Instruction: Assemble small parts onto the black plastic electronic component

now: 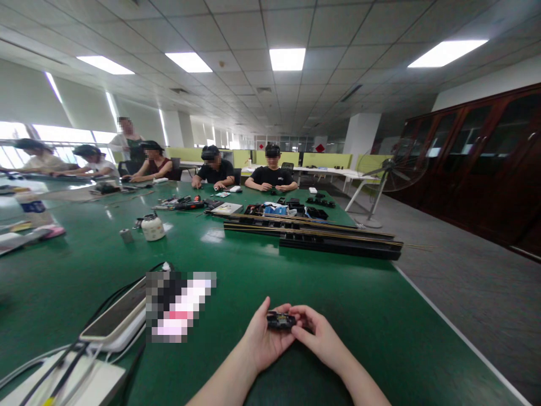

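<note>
Both hands held a small black part (280, 321) above the table's (359, 316) near edge: the left hand (264, 338) gripped one end, the right hand (318, 337) pinched the other. Work on it looked unfinished; long black trays (321, 237) lay mid-table.

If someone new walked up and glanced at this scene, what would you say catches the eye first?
Most likely the two bare hands low in the middle: the left hand and the right hand together hold a small black part above the wide green table. Next come the long black trays lying across the table farther back. Behind them, several people sit along the far side, also busy with small items.
</note>
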Demonstrator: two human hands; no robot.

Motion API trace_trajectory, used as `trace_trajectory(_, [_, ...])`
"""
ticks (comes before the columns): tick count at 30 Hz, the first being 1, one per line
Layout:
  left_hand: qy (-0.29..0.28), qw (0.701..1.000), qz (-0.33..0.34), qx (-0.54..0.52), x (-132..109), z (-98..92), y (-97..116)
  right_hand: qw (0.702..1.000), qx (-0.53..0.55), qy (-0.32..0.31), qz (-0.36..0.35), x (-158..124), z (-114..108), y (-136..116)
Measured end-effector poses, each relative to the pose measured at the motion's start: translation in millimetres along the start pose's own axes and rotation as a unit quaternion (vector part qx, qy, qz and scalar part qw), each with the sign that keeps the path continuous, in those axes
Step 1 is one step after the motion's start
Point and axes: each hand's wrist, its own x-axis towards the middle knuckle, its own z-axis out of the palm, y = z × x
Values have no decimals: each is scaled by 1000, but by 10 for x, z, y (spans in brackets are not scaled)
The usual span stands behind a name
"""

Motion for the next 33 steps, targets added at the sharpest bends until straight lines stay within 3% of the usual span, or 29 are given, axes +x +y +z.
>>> trace_trajectory(24, [-18,999,-15,25,28,-61,4,1000,16,-5,-3,-6,6,-12])
trace_trajectory(33, [-24,999,-15,45,23,-43,-8,998,-54,16,-43,-31,43,-19])
